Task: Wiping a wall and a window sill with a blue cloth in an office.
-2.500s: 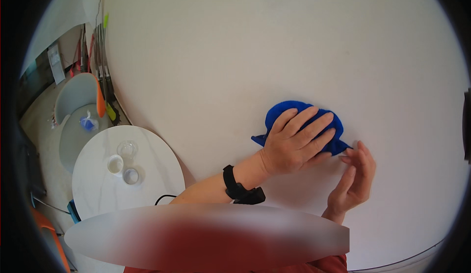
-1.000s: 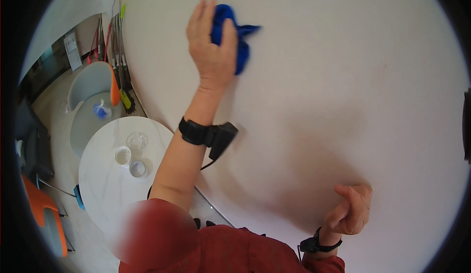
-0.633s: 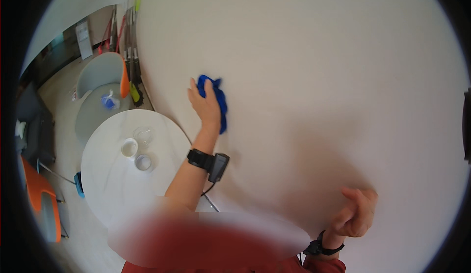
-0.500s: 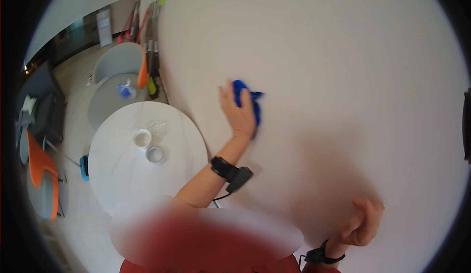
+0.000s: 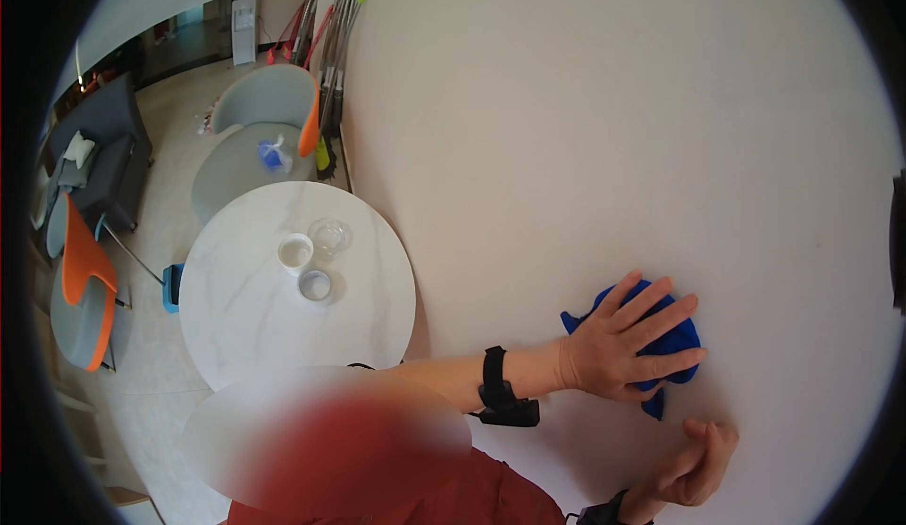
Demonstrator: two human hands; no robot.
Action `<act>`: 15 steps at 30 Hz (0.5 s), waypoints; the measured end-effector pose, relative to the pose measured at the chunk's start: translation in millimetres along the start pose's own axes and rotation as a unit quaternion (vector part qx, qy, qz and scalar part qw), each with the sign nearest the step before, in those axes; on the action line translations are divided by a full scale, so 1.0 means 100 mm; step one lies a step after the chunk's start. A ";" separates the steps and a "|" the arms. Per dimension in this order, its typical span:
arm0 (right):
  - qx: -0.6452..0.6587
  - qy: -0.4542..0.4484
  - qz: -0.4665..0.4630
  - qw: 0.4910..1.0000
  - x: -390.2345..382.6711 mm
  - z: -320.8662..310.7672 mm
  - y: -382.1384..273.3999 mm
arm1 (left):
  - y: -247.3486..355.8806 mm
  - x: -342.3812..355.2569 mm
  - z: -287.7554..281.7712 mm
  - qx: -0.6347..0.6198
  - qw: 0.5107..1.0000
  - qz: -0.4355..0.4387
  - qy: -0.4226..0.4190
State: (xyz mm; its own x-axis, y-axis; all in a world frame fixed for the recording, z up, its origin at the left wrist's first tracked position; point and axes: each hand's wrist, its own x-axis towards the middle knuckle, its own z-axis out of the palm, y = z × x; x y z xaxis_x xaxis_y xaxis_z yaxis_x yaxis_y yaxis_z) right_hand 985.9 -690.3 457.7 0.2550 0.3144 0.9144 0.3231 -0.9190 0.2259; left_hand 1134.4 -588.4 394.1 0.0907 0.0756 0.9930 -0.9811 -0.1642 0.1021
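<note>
My left hand (image 5: 618, 355) presses a blue cloth (image 5: 672, 336) against the pale wall (image 5: 604, 128) at lower right, its fingers spread over it and a corner of cloth showing below. A black band with a small box (image 5: 505, 412) is on that wrist. My right hand (image 5: 698, 459) is low at the right, just below the cloth, with its fingers curled and nothing visible in them; it wears a black wrist band too. A blurred oval hides part of the lower middle.
A round marble table (image 5: 236, 289) left of my arm holds several small containers (image 5: 295, 253). Grey-orange chairs (image 5: 90, 279), a dark sofa (image 5: 113, 166) and a blue long-handled tool (image 5: 172, 289) are at left. Several long-handled tools (image 5: 335, 62) lean by the wall.
My left hand and the blue cloth have swept from high on the wall down and rightward, close to my right hand. The view has shifted, showing more of the room at left.
</note>
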 end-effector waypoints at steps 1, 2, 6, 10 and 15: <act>-0.002 -0.003 -0.008 1.000 0.00 -0.01 0.01 | -0.03 0.01 -0.01 0.000 1.000 -0.002 -0.001; -0.003 -0.005 -0.006 1.000 -0.01 -0.01 0.01 | -0.07 0.01 -0.04 0.000 1.000 -0.004 -0.003; 0.009 -0.002 -0.007 1.000 -0.02 -0.01 0.02 | -0.27 0.03 -0.14 0.031 0.999 -0.024 0.032; 0.015 0.010 -0.012 1.000 -0.02 0.00 0.05 | -0.65 -0.09 -0.26 0.055 0.994 -0.073 0.067; -0.003 0.028 -0.002 1.000 -0.05 0.01 0.05 | -1.11 -0.39 -0.47 0.138 0.946 -0.253 0.149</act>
State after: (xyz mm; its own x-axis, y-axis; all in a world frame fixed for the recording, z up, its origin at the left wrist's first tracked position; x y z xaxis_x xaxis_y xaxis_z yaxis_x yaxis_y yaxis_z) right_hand 986.9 -696.0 454.1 0.2029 0.3048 0.9305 0.3193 -0.9190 0.2314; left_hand 1231.7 -527.2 341.7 0.4449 0.4803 0.7559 -0.7385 -0.2808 0.6130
